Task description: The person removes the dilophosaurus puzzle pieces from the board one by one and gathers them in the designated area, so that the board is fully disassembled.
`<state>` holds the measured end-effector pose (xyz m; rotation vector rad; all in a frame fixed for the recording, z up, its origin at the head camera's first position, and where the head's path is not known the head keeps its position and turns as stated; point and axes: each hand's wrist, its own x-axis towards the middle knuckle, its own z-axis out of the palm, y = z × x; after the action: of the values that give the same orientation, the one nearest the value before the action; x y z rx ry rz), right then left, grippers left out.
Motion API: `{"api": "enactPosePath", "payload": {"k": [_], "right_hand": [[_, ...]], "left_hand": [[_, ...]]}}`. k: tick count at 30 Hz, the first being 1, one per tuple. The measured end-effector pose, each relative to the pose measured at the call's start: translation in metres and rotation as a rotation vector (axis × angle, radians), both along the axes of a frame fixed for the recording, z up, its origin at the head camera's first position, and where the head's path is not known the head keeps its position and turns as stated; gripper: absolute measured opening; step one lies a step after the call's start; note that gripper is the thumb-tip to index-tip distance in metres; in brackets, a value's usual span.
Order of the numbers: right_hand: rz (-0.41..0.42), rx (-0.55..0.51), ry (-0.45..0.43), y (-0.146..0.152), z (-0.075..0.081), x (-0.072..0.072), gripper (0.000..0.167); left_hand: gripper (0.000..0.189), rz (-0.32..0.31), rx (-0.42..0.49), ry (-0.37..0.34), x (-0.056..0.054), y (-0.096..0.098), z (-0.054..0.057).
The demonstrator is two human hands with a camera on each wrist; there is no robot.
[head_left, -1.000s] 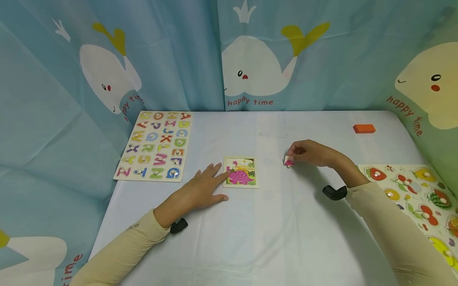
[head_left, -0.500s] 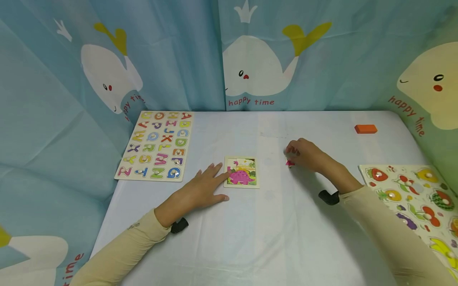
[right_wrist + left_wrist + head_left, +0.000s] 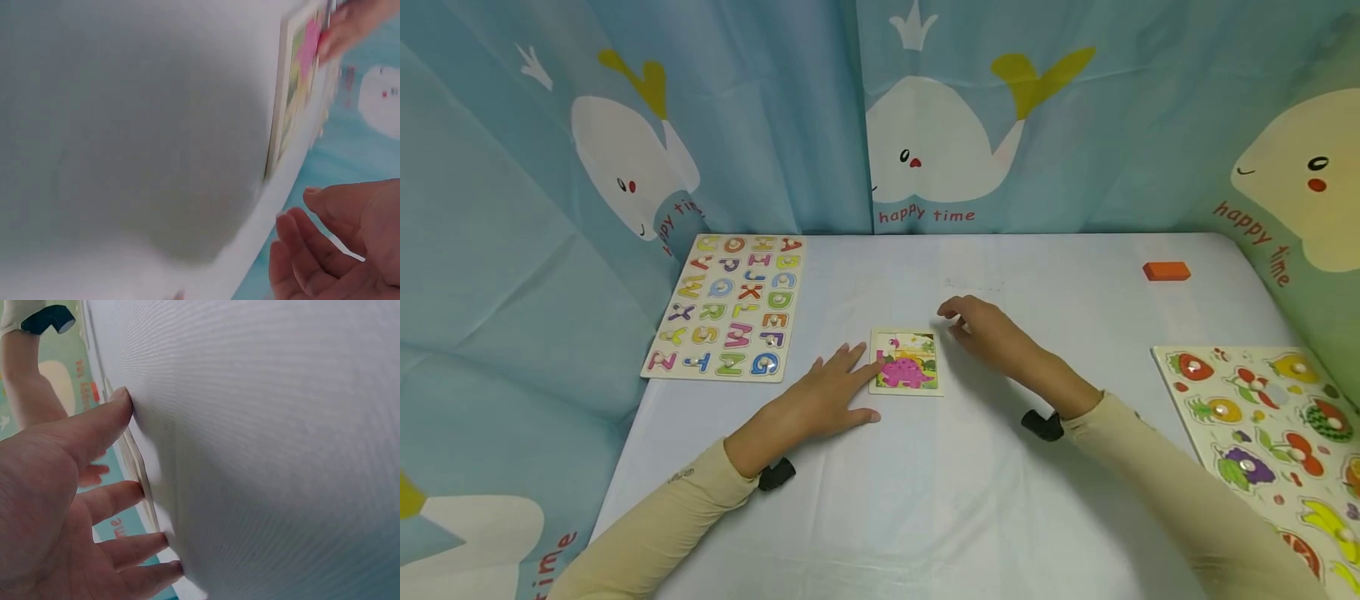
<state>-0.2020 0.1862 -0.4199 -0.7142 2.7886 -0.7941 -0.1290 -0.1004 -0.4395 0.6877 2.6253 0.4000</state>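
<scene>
A small square dinosaur puzzle in a pale frame lies mid-table, its picture showing a pink dinosaur. My left hand is spread beside it, index finger on its left edge and thumb stretched to the right. Just right of the puzzle, my right hand hovers with fingers loosely bent. In the right wrist view, the thumb and fingers stand apart with nothing visible between them. The small pink and white puzzle piece seen earlier is hidden from the head view.
An alphabet peg board lies at the back left. On the right is a fruit peg board, partly behind the right sleeve. An orange block sits at the back right. Whale-printed curtains border the table.
My right hand, earlier pinching the puzzle piece, has lowered over the table and moved left toward the puzzle, its fingers now apart. My left hand stays on the puzzle's edge.
</scene>
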Motion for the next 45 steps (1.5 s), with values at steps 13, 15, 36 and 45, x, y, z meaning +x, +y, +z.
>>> {"api": "enactPosePath", "payload": {"k": [13, 15, 36, 45], "right_hand": [[0.086, 0.112, 0.097, -0.049, -0.018, 0.023, 0.053], [0.095, 0.134, 0.129, -0.050, -0.019, 0.024, 0.053], [0.153, 0.239, 0.242, -0.057, -0.015, 0.026, 0.052], [0.151, 0.248, 0.065, -0.055, -0.008, 0.018, 0.058]], "left_hand": [[0.082, -0.010, -0.013, 0.011, 0.000, -0.001, 0.000], [0.082, -0.010, -0.017, 0.011, 0.000, -0.001, 0.000], [0.080, -0.011, -0.024, 0.022, 0.001, -0.001, 0.001], [0.081, -0.014, -0.026, 0.029, 0.002, 0.000, 0.002]]}}
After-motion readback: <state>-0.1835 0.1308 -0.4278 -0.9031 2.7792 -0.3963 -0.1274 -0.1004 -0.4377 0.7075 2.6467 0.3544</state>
